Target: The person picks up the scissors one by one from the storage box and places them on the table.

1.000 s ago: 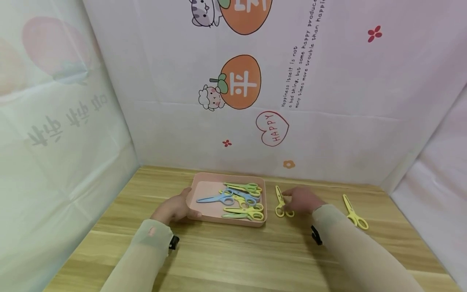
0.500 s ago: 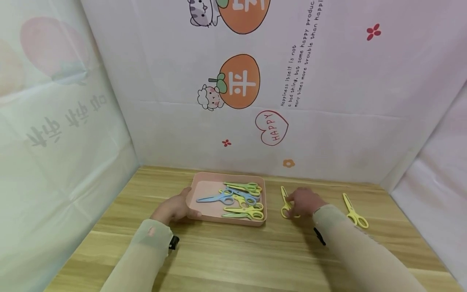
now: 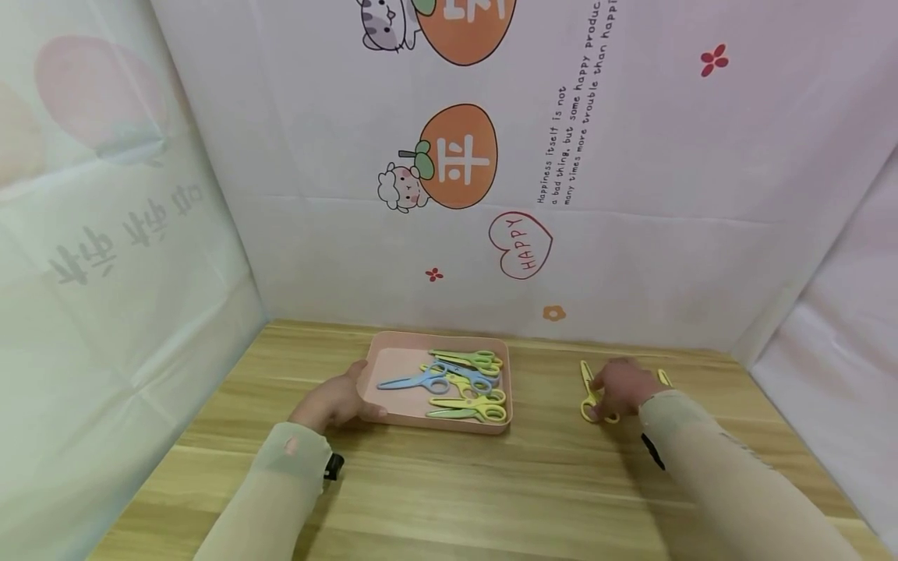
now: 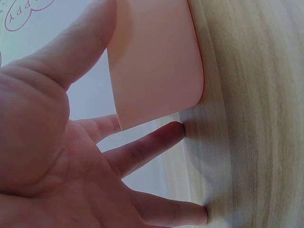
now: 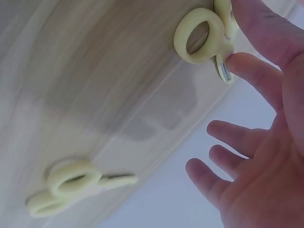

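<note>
A shallow pink tray (image 3: pixel 396 365) stands on the table with several blue, yellow and green scissors (image 3: pixel 415 381) heaped mostly in its right half. My left hand (image 3: pixel 338 399) holds the tray's left end, thumb at the near side and fingers round the far side; the left wrist view shows the tray's corner wall (image 4: pixel 156 61) between thumb and index finger. To the right, my right hand (image 3: pixel 627 386) pinches yellow scissors (image 3: pixel 587 380) between thumb and index finger, the other fingers spread. Their blades point away from me and one ring handle (image 5: pixel 218 35) shows.
A second pair of yellow scissors (image 5: pixel 73 180) lies at the right, mostly hidden behind my right hand and sleeve in the head view. A printed white cloth (image 3: pixel 631 273) rises behind the wooden table (image 3: pixel 449 491), with more cloth at both sides.
My right hand has slid right with the yellow scissors, away from the tray, and now overlaps the second pair. My left hand and the tray have stayed in place.
</note>
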### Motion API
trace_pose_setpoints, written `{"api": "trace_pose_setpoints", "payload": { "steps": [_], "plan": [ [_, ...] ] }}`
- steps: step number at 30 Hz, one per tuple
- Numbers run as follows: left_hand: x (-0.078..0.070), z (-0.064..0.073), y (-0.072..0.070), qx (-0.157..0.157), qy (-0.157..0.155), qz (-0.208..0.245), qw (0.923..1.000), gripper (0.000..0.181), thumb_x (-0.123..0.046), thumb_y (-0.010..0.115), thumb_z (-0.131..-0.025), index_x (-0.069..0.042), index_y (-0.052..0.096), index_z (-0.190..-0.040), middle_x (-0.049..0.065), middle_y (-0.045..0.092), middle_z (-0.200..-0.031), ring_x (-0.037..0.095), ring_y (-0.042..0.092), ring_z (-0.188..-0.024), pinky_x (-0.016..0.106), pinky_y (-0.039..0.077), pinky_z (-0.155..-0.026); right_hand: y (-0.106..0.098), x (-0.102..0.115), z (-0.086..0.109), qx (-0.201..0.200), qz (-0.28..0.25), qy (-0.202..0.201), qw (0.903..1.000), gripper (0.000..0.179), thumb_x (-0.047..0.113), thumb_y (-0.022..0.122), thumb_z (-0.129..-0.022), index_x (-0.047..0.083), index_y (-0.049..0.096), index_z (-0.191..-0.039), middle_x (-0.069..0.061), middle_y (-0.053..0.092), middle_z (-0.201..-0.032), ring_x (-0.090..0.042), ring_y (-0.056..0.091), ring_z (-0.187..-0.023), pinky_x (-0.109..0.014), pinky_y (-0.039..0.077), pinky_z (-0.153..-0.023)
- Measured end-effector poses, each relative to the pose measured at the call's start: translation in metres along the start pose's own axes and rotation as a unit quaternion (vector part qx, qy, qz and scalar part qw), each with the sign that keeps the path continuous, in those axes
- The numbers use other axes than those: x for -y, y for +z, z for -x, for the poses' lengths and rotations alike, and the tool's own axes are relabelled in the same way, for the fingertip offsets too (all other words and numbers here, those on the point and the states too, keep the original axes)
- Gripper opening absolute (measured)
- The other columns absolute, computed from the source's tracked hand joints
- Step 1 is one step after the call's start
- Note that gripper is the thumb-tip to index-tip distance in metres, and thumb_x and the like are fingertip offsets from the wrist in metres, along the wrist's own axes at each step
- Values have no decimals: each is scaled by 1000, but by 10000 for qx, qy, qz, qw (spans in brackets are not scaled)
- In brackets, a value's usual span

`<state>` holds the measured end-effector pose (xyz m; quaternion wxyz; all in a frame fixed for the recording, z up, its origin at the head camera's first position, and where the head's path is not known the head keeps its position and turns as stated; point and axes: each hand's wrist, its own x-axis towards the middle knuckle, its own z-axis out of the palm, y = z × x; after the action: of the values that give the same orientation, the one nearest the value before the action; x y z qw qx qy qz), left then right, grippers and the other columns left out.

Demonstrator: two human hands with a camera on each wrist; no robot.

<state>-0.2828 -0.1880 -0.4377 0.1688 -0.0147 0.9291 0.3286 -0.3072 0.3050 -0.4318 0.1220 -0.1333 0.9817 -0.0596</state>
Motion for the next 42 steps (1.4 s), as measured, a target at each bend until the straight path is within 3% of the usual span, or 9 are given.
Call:
{"api": "trace_pose_setpoints", "payload": {
  "steps": [10, 17, 26, 42],
  "plan": [
    [-1, -1, 1, -20, -33, 136, 9999, 119, -38, 88, -74, -12, 11, -161, 26, 32, -155, 45, 34, -137, 58, 31, -107, -5, -25, 13, 25, -48, 45, 10000, 58, 42, 87, -75, 2, 75, -114, -21, 65, -120, -64, 35, -122, -72, 35, -93],
    [0, -2, 1, -43, -26, 99, 9999, 120, -39, 89, -74, -12, 12, -161, 27, 33, -154, 45, 35, -137, 58, 31, -107, -8, -35, 20, -133, -85, -139, 9998, 52, 35, 89, -74, 0, 76, -108, -17, 69, -110, -63, 43, -113, -69, 33, -96],
    [0, -1, 0, -10, 44, 106, 9999, 122, -41, 89, -72, -11, 11, -161, 27, 33, -154, 45, 35, -136, 58, 31, -107, -5, -55, 25, -136, -122, 14, 9998, 56, 39, 88, -74, -1, 74, -111, -22, 67, -115, -61, 45, -114, -68, 33, -97],
    [2, -6, 1, 36, -4, 81, 10000, 119, -39, 88, -75, -12, 10, -162, 27, 34, -153, 46, 36, -136, 58, 32, -106, -9, -57, 25, -118, -110, 70, 9998, 51, 37, 89, -74, 0, 74, -105, -19, 67, -106, -56, 50, -108, -65, 39, -92]
  ]
}}
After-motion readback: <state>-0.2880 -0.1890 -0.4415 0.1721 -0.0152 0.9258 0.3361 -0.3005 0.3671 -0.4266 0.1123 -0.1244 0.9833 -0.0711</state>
